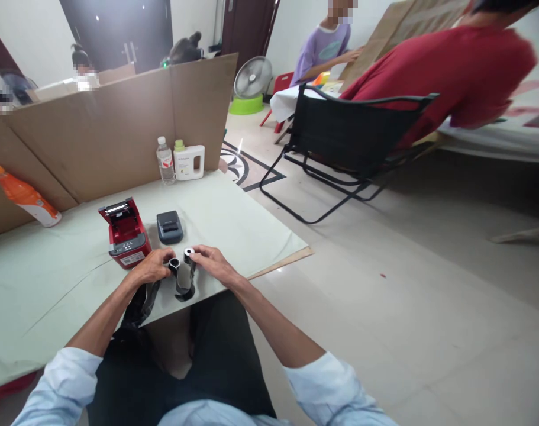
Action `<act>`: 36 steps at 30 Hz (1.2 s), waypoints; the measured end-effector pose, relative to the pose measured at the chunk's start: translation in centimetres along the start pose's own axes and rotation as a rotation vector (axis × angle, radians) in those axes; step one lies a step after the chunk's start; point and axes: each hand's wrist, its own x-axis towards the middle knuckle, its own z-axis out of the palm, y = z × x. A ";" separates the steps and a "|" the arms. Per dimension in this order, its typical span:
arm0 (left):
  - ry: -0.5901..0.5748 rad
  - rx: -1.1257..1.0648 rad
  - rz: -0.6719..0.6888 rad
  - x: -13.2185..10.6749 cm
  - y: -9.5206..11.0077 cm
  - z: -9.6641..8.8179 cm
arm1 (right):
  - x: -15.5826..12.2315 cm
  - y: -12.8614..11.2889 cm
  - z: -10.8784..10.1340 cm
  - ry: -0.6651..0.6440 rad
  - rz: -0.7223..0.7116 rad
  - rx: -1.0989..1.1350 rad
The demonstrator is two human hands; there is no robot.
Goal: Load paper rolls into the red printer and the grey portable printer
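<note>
My left hand (152, 266) is closed at the near side of the table, its fingers around a ring-ended roll of shiny black ribbon (174, 265). A second roll with a pale core (189, 253) is pinched in my right hand (213, 263). Between the two rolls a loop of black ribbon (186, 292) hangs down onto the table. Crumpled black film (141, 302) lies below my left wrist and droops over the table edge. Just beyond my left hand stands a red and black label printer (129, 236), its lid raised. A small dark box-shaped device (169, 227) sits to its right.
A clear water bottle (165, 161) and a white jug (189, 162) stand by the cardboard screen (118, 124). An orange bottle (25, 196) leans at the left. Beyond the table are a black folding chair (344, 130) with a person in red, another person in purple, and a fan (253, 78).
</note>
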 end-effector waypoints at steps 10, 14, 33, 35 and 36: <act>0.067 0.324 -0.129 -2.2 0.6 0.7 | 0.4 2.0 3.3 -0.114 -0.128 -0.113; 0.048 0.500 -0.202 -2.5 0.9 0.8 | 0.5 2.0 3.7 -0.148 -0.167 -0.175; 0.061 0.550 -0.237 -3.9 1.0 0.4 | 10.3 4.3 2.0 0.168 -0.344 -0.753; 0.090 0.534 -0.212 -4.1 0.6 0.6 | 10.8 4.7 2.0 0.169 -0.342 -0.787; 0.103 0.525 -0.200 -4.3 0.4 0.7 | 10.9 4.9 1.9 0.175 -0.354 -0.801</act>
